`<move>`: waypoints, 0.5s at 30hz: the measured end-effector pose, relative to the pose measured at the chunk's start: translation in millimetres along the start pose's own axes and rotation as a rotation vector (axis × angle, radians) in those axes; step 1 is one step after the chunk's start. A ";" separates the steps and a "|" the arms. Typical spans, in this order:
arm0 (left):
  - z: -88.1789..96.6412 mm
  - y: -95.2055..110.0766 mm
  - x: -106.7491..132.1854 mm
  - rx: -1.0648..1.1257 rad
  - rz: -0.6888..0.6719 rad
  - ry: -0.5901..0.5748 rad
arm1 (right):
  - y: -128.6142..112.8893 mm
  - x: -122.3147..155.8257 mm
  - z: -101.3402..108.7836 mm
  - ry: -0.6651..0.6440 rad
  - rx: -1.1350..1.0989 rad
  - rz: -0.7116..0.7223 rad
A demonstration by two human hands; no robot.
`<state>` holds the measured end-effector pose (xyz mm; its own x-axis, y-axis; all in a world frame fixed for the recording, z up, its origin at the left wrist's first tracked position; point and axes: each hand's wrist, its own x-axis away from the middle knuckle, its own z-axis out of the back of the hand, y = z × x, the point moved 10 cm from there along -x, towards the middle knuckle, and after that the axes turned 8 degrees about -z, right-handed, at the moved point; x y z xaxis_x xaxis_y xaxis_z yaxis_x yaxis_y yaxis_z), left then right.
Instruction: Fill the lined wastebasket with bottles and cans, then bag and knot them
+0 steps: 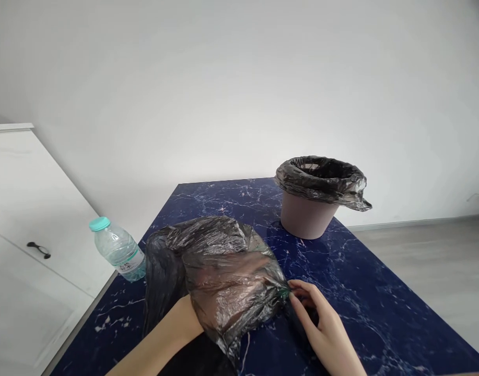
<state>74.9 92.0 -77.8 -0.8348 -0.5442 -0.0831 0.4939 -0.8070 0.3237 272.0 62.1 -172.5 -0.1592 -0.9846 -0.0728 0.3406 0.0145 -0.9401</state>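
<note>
A thin black plastic bag [223, 277] lies crumpled over the near middle of the table. My left hand [227, 274] is inside it up to the wrist, showing faintly through the film, and its fingers are too veiled to read. At the bag's right end, my right hand [319, 318] pinches the film between thumb and index finger. A small green patch [283, 293] shows through or on the film right by those fingertips; what it is I cannot make out.
Left of the bag stands a clear bottle [119, 248] with a turquoise cap, near the edge of the dark blue marbled table [364, 308]. Back right is a pinkish-grey bin [307, 216] lined with a black bag. A white cabinet [35, 209] stands at the left.
</note>
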 end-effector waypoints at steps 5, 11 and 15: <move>-0.2 -2.6 -20.5 -0.003 0.031 -0.022 | -6.3 1.3 0.5 -0.007 0.013 0.035; 1.1 7.3 -38.9 -0.078 0.017 -0.011 | -4.4 1.6 -2.5 -0.030 0.001 0.028; -3.4 12.4 -47.3 -0.152 0.006 0.030 | -6.1 1.0 -2.5 -0.032 0.003 0.018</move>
<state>121.4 106.9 -73.1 -0.8249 -0.5544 -0.1107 0.5323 -0.8276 0.1782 267.5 61.5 -167.6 -0.1232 -0.9892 -0.0792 0.3462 0.0320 -0.9376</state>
